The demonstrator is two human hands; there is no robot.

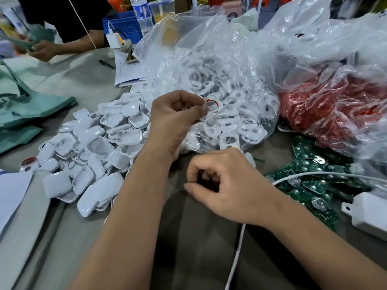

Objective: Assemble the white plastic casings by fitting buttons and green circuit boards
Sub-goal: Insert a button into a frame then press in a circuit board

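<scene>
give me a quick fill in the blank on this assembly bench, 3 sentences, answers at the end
1. The left hand pinches a white casing with a ____ button part in it.
2. The circuit boards piled right of the right hand are ____ in colour.
3. The loose pile of closed white shells lies to the ____ of the left hand.

Missing words: red; green; left
</scene>
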